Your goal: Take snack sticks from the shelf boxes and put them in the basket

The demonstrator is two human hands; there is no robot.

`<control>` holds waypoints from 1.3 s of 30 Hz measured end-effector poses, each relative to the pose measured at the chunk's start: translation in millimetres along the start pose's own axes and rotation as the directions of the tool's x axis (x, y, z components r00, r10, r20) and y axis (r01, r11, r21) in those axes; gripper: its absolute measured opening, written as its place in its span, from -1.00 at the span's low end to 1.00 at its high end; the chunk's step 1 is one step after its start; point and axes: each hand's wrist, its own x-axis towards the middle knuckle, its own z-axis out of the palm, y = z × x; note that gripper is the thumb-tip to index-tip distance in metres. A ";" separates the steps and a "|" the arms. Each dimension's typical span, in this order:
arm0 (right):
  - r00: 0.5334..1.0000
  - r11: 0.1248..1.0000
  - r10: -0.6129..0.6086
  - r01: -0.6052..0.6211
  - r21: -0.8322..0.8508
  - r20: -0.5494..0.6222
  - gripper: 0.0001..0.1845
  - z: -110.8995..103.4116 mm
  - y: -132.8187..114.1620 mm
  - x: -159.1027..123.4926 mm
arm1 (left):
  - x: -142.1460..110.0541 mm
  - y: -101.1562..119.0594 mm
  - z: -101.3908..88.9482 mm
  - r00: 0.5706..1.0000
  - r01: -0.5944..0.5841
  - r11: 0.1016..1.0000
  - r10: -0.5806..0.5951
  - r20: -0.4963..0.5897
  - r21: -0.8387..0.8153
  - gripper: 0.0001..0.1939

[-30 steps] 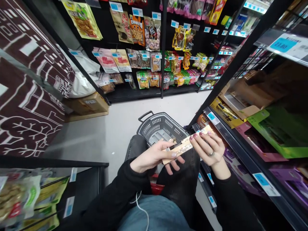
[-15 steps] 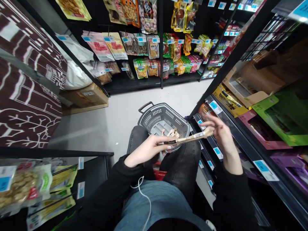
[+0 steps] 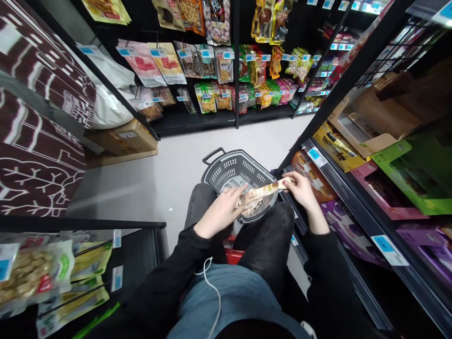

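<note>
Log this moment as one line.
left hand: touching slim cream packet | right hand: gripping packet's other end | packet: over grey shopping basket

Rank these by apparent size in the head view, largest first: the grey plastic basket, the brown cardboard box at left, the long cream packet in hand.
1. Grey plastic basket, though partly covered
2. Brown cardboard box; it stands farther off, so its true size is unsure
3. Long cream packet, clearly smallest
</note>
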 end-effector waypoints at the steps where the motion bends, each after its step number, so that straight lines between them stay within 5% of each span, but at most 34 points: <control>1: 1.000 0.993 0.023 -0.025 -0.119 -0.013 -0.73 6.3 7.9 10.5 | -2.1 -3.3 0.3 1.000 0.027 1.000 -0.027 -0.011 0.006 -0.43; 4: 0.993 0.942 0.080 -0.103 -0.321 -0.084 -0.69 16.6 19.1 33.2 | -11.6 -13.0 1.5 0.996 0.090 0.996 -0.090 0.001 -0.021 -0.46; 7: 0.994 0.933 0.032 -0.067 -0.353 -0.102 -0.75 1.2 1.8 39.1 | -21.2 -26.9 7.0 0.985 0.164 0.983 -0.158 0.075 -0.079 -0.47; 11: 0.951 0.846 -0.301 0.235 -0.478 -0.064 -0.78 -67.6 -64.0 34.3 | -25.0 -43.4 16.8 0.972 0.215 0.969 -0.200 0.123 -0.122 -0.47; 13: 0.896 0.742 -0.401 0.197 -0.641 -0.189 -0.73 -116.5 -100.1 42.2 | -23.5 -44.0 18.7 0.971 0.210 0.970 -0.193 0.141 -0.122 -0.48; 15: 0.916 0.589 -0.274 -0.080 -0.804 -0.293 -0.68 -163.3 -124.9 61.4 | -20.4 -40.0 18.1 0.974 0.191 0.975 -0.174 0.143 -0.115 -0.49; 16: 0.944 0.471 -0.084 -0.245 -0.848 -0.319 -0.65 -182.6 -131.5 73.3 | -18.7 -37.4 17.3 0.977 0.181 0.977 -0.165 0.137 -0.110 -0.49; 19: 0.915 0.337 0.207 -0.399 -0.853 -0.346 -0.79 -216.3 -131.3 104.5 | -14.8 -31.1 15.6 0.984 0.149 0.985 -0.139 0.112 -0.091 -0.49; 22: 0.884 0.291 0.318 -0.435 -0.852 -0.343 -0.77 -222.0 -116.8 119.8 | -15.0 -31.4 17.1 0.990 0.116 0.991 -0.110 0.092 -0.066 -0.50; 27: 0.886 0.260 0.334 -0.416 -0.871 -0.323 -0.71 -219.7 -98.4 125.7 | -20.7 -39.2 21.6 0.991 0.094 0.995 -0.091 0.101 -0.026 -0.50; 34: 0.939 0.330 0.122 -0.345 -0.879 -0.323 -0.71 -234.2 -102.8 119.2 | -23.9 -42.5 20.8 0.992 0.095 0.995 -0.093 0.080 -0.020 -0.51; 39: 0.926 0.377 -0.031 -0.337 -0.863 -0.375 -0.71 -253.9 -123.7 107.4 | -23.2 -45.0 23.0 0.993 0.083 0.996 -0.079 0.087 -0.041 -0.51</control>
